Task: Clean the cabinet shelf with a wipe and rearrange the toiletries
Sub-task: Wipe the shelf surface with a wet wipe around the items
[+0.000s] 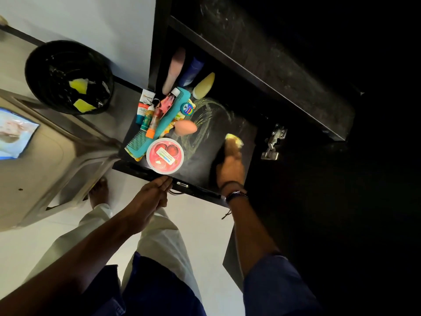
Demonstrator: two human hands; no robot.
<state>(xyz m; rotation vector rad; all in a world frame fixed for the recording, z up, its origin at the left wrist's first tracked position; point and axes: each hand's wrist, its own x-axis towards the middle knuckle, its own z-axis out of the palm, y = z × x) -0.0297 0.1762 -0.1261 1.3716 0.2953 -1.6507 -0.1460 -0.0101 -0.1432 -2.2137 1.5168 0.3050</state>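
My right hand (230, 166) presses a yellow wipe (234, 140) onto the right part of the black cabinet shelf (205, 165), where pale wet streaks show. My left hand (149, 199) rests with fingers together against the shelf's front edge, holding nothing. Toiletries crowd the shelf's left side: a round pink tub (165, 155), a teal comb (159, 124), a peach sponge (185, 127), a small blue tin (187, 108), several small tubes (145, 106), a pink bottle (174, 69), a blue bottle (192, 69) and a yellow bottle (203, 86).
A black bin (68, 76) with yellow scraps stands on the floor at the left. A grey appliance (45, 160) is beside the cabinet. The open cabinet door with a metal hinge (273, 142) lies to the right. An upper shelf (262, 71) overhangs the back.
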